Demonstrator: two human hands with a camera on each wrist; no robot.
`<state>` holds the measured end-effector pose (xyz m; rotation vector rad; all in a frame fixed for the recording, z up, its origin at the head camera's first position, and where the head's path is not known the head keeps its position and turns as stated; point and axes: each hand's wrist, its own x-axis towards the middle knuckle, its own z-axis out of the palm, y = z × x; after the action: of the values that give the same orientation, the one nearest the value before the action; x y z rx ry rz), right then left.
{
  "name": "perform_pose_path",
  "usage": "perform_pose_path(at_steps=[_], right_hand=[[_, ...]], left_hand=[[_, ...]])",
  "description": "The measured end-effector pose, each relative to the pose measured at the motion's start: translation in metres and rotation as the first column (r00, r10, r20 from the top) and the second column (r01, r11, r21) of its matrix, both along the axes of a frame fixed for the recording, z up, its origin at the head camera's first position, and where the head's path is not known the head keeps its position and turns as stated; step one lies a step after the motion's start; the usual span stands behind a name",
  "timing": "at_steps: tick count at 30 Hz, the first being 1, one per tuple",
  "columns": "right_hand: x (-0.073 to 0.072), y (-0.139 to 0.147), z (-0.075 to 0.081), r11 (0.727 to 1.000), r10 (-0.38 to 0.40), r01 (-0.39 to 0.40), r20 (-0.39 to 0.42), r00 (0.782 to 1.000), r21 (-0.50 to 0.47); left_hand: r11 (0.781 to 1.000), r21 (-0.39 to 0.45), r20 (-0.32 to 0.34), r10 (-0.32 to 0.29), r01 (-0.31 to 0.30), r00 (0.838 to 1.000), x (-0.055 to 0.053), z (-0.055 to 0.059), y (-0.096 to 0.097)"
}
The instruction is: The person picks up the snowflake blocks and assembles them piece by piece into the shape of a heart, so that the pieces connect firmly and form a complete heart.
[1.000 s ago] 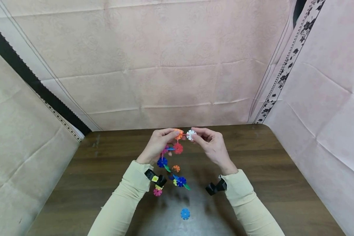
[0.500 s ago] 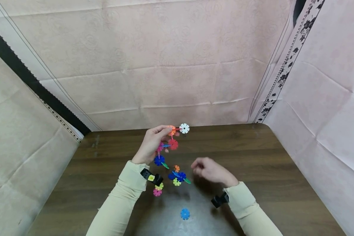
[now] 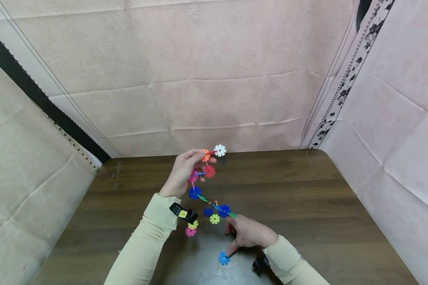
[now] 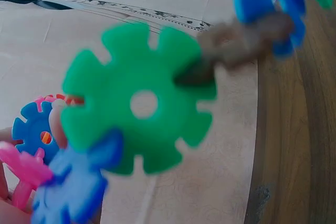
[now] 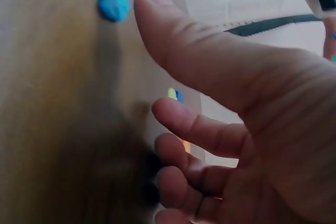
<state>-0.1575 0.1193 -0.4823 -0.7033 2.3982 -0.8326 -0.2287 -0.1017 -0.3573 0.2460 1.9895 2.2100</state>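
Note:
My left hand point(image 3: 181, 172) pinches an orange notched plastic disc point(image 3: 205, 155) in a linked chain of such discs. Out from its fingertips sticks a white disc point(image 3: 220, 150); a red disc point(image 3: 209, 171) and a dark blue disc point(image 3: 194, 193) hang lower. A green disc point(image 4: 142, 98) fills the middle of the left wrist view, joined to a blue disc point(image 4: 71, 184). Low over the table, my right hand point(image 3: 251, 234) has its thumb stretched toward a loose light blue disc point(image 3: 223, 259). In the right wrist view nothing sits between its fingers, and a small gap separates thumb and disc.
More discs, including a yellow disc point(image 3: 214, 219) and a pink disc point(image 3: 190, 232), show between the arms; whether each is linked cannot be told. A brown wooden table point(image 3: 306, 206) lies beneath, with pale patterned cloth point(image 3: 214, 79) hanging behind and at both sides.
My right hand has let go of the white disc and moved down toward the light blue disc. My left hand has shifted slightly left and up with the chain.

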Motion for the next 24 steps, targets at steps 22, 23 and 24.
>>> perform_pose_path(at_steps=[22, 23, 24], right_hand=[[-0.0016, -0.0014, -0.0081, 0.996, 0.074, -0.079, -0.125, 0.989, -0.038], [-0.0018, -0.0009, -0.0079, 0.996, 0.070, -0.076, -0.111, 0.991, -0.045], [-0.0021, -0.0006, -0.0076, 0.996, 0.063, -0.069, -0.099, 0.993, -0.052]], left_hand=[[0.996, 0.059, 0.029, -0.062, 0.060, 0.998, 0.0044, 0.0043, -0.0029], [0.996, 0.063, 0.028, -0.072, 0.070, 0.997, 0.0044, 0.0041, -0.0029], [0.995, 0.065, 0.026, -0.080, 0.078, 0.996, 0.0044, 0.0039, -0.0029]])
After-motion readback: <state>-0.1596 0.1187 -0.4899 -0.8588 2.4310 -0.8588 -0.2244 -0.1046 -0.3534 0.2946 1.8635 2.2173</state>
